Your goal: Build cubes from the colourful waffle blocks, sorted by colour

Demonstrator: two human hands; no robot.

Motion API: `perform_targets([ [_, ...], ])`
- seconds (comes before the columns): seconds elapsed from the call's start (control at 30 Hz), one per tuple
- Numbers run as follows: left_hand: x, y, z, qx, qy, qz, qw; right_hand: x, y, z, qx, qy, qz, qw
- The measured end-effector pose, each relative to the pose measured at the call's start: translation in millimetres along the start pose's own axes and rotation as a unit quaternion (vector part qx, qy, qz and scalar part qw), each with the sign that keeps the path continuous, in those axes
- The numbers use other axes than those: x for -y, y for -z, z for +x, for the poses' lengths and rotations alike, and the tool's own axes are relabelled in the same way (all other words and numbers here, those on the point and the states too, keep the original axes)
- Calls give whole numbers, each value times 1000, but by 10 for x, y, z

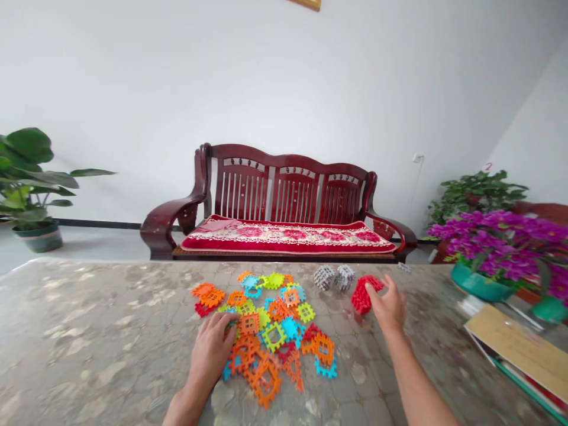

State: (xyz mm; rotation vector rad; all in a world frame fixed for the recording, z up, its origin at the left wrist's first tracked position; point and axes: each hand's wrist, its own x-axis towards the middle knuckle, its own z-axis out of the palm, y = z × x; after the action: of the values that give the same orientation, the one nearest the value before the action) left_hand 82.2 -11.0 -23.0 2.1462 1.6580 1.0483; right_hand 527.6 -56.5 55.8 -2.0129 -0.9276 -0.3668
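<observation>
A loose pile of flat plastic interlocking tiles (pixel 274 336) with toothed edges, orange, lime green, blue and red, is spread over the table in front of me. My left hand (pixel 214 342) rests at the pile's left side, its fingers slightly bent and apart, the tips by an orange tile (pixel 249 323). On the right, my right hand (pixel 387 302) has its thumb and fingers at the upper right edge of a chunky red toothed block (pixel 361 297). Two grey toothed blocks, one on the left (pixel 324 277) and one on the right (pixel 345 277), stand just beyond it.
The patterned table (pixel 110 343) has a small grey piece (pixel 403 267) near its far edge. Purple flowers in a teal pot (pixel 481 283) and a brown folder (pixel 523 343) lie to the right. Behind the table stands a wooden bench (pixel 293 160) with a red cover.
</observation>
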Motion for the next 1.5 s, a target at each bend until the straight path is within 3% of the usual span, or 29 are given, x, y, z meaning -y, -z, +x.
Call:
perform_targets([
  [0.1, -31, 17, -5, 1, 7, -8, 1000, 70, 45, -84, -46, 57, 28, 997],
  [0.17, -64, 34, -16, -2, 14, -14, 1000, 153, 74, -248, -41, 111, 72, 990],
  [0.23, -105, 54, -37, -6, 20, -20, 1000, 240, 100, -505, 29, 167, 125, 978],
  [0.3, -155, 79, -72, -3, 26, -18, 999, 300, 127, -818, 141, 206, 157, 956],
  [0.4, -246, 122, -145, 21, 33, 13, 999, 306, 154, -1269, 281, 264, 137, 912],
  [0.57, -402, 157, -280, 118, 36, 89, 988, 255, 74, -1685, 366, 277, 91, 884],
  [0.8, -581, 144, -474, 245, 0, 121, 962, 519, -17, -1695, 355, 249, 132, 891],
  [1.03, -607, 60, -470, 164, -23, 97, 981, 790, -57, -1621, 345, 222, 169, 896],
  [1.2, -608, 16, -357, 158, -42, 64, 985, 927, -244, -1629, 330, 169, 214, 904],
  [1.4, -685, -49, -118, 112, -31, 55, 992, 1148, -482, -1576, 323, 119, 298, 890],
  [1.5, -711, -88, 45, 87, -20, 22, 996, 1228, -582, -1516, 326, 107, 357, 869],
])
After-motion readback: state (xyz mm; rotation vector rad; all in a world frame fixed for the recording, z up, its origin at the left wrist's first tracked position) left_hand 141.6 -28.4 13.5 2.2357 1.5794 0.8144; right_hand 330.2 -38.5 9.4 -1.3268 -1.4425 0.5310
